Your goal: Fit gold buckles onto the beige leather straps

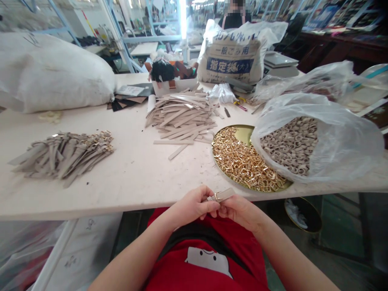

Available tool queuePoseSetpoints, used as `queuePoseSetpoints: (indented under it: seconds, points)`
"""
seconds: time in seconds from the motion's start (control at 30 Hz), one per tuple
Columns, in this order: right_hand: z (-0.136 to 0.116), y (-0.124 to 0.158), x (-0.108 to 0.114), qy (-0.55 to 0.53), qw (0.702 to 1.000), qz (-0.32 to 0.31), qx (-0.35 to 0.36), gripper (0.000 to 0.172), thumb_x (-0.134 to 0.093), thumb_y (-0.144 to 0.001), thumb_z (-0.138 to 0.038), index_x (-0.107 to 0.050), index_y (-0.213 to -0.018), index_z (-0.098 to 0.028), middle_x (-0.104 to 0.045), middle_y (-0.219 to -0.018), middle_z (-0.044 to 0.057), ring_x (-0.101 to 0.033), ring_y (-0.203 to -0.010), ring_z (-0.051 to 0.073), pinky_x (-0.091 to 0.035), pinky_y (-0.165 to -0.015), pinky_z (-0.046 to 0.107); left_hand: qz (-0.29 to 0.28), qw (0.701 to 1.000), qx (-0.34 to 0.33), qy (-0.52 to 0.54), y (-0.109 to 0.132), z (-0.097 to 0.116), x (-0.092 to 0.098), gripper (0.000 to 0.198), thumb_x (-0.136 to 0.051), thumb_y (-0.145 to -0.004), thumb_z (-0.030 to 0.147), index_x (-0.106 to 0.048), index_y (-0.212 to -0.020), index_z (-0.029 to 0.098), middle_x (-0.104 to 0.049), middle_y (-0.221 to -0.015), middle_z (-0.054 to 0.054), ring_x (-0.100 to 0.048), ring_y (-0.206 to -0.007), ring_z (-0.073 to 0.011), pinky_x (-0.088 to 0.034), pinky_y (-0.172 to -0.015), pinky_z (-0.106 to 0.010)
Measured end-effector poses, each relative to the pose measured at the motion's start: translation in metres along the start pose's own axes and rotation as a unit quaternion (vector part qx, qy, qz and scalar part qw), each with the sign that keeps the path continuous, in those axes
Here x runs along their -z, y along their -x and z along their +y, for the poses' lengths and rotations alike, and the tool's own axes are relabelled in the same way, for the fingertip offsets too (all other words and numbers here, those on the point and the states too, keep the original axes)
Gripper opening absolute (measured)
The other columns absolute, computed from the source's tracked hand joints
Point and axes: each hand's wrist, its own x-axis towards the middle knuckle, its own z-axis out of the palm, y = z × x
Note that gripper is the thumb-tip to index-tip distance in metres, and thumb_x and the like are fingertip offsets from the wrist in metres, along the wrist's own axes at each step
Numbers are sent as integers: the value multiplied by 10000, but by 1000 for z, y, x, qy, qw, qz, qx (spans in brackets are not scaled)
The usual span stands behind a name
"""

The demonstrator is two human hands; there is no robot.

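At lower centre, just under the surface (136, 173) edge, your left hand (194, 206) and right hand (242, 211) both pinch the beige strap (224, 194), so grip close to its metal tip (211, 198), which should stop it twisting.

Both bare forearms angle inward above the lap. The left hand (194, 206) and the right hand (242, 211) meet fingertip to fingertip, each grip pinched closed, thumbs uppermost.

Matt beige leather-like strap (222, 195) with a shiny metal buckle (211, 198), glossy gold metal clips (242, 161) in a brassy tray (242, 130), thin crinkled clear plastic bag (333, 121), smooth pale matt worktop (136, 169)
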Motion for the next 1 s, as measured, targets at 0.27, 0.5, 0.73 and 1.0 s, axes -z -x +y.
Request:
queuePoseSetpoints:
  seconds: [0.27,0.5,0.73,1.0]
  points:
    - [-1,-2,2,49,998,28,27,121,-636,-690,-254,-598,-623,-160,-541,-541,-32,-392,-483,68,-293,-476,208,13,1000,-6,-1,-7,-5,-3,221,-441,-825,370,-438,-824,149,-543,-637,21,-389,-446,-41,-289,-415,-166]
    - [-2,2,-1,62,997,23,51,139,-607,-723,-291,-584,-681,-160,-575,-617,-5,-446,-536,92,-334,-515,228,38,999,-9,26,-4,-7,-6,245,-446,-820,389,-443,-781,147,-545,-658,14,-407,-467,-41,-314,-452,-172]
    - [3,8,-8,186,960,111,175,184,-568,-775,-377,-549,-779,-194,-569,-669,-18,-513,-655,131,-408,-684,287,81,997,-19,1,-6,-11,-12,225,-453,-812,377,-437,-760,159,-562,-647,13,-414,-445,-45,-313,-442,-171]
    - [9,3,-15,177,956,144,185,220,-564,-774,-407,-549,-737,-190,-549,-639,-20,-493,-613,134,-404,-635,287,161,984,-25,-71,-9,-14,-20,257,-321,-843,331,-470,-711,167,-580,-631,0,-485,-439,-83,-384,-466,-206]
